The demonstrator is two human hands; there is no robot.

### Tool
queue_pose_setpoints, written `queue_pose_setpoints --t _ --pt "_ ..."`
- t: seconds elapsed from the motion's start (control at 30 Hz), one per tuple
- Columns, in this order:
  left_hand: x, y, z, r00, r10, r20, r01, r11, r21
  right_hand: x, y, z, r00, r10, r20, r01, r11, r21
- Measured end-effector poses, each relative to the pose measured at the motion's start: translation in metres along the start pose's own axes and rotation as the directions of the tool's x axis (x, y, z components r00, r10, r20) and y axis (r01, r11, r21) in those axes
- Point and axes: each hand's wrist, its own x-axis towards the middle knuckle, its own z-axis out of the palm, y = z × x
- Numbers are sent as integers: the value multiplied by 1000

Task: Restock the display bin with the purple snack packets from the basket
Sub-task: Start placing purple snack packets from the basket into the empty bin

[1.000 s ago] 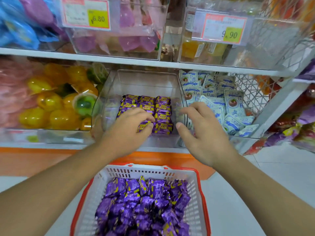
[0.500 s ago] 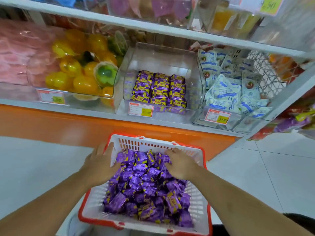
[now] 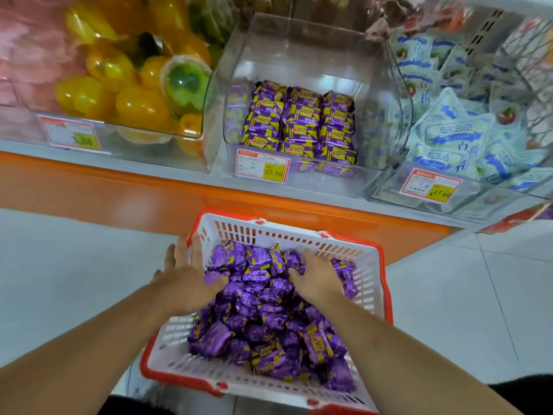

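Head view, purple packets [image 3: 263, 313] heaped between left hand [image 3: 187, 280], right hand [image 3: 317, 278].

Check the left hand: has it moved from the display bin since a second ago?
Yes. The left hand has dropped from the display bin down to the basket, resting on the purple packets by its left rim.

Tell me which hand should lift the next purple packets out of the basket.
Right, probably. The right hand lies on the middle of the packets with fingers curled into them. The left hand sits at the pile's edge, straight fingers reaching over the basket rim.
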Motion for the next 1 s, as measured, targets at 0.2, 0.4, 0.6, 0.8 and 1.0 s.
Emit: queue_pose_setpoints --t 0.2,0.4,0.6,0.8,1.0 --pt "-19 18 -28 999 1 -37 4 992 130 -29 -26 -65 992 -119 28 115 987 110" --pt "-68 76 -88 923 340 -182 -363 925 -115 -84 -66 -155 895 -444 -44 438 857 270" --pt "-132 110 -139 863 453 -225 -432 427 -795 -136 -85 -207 733 -647 -207 665 619 418" --pt "-134 109 -154 817 415 -400 -558 399 -727 -139 -95 -213 740 -606 -290 669 625 402" --pt "-117 113 -180 747 442 -496 -665 487 -566 -105 -105 -224 761 -528 -376 645 675 359"
